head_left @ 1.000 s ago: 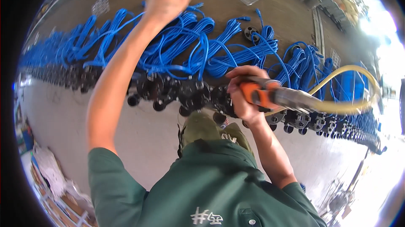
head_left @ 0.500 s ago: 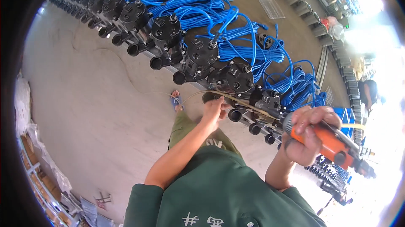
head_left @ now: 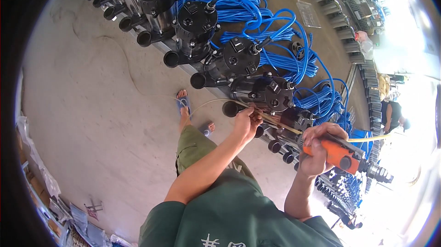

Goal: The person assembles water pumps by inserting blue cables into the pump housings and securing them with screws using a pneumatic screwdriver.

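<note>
Right hand (head_left: 318, 149) grasps orange power tool (head_left: 339, 155), fingers wrapped round it. Left hand (head_left: 247, 125): fingers curl at yellowish hose (head_left: 285, 126) beside black pump (head_left: 271, 93); grip cannot be told.

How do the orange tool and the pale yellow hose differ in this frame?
Colour: the orange tool has dark and metallic parts, while the pale yellow hose is one plain tone.
Shape: the orange tool is short and thick; the hose is long, thin and curving.
Hold: the right hand grips the tool; the hose runs by the left hand's fingers, grip unclear.
Shared: both are near the hands.
</note>
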Action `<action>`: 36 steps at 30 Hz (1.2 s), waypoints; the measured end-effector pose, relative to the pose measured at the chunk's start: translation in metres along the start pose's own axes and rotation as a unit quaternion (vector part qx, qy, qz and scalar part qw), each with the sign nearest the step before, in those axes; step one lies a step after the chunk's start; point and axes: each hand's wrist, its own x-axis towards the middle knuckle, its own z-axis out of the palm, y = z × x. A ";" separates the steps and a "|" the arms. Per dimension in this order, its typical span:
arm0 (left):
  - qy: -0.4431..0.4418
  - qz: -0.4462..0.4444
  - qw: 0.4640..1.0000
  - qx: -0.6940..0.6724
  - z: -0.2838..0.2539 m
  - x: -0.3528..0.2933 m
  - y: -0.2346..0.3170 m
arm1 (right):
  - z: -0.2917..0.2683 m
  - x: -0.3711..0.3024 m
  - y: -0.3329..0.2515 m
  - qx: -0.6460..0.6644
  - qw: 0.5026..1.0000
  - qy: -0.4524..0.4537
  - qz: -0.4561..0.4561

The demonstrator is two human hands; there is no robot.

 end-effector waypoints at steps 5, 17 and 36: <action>0.060 0.027 0.997 0.034 0.013 -0.003 -0.003 | -0.003 -0.003 0.011 -0.031 0.999 -0.003 0.023; 0.089 0.070 0.991 0.069 0.011 0.007 -0.011 | -0.006 0.008 0.054 0.018 0.999 -0.035 -0.020; 0.119 0.394 0.469 0.781 -0.038 -0.052 0.060 | -0.009 0.009 0.062 -0.021 0.997 -0.061 0.030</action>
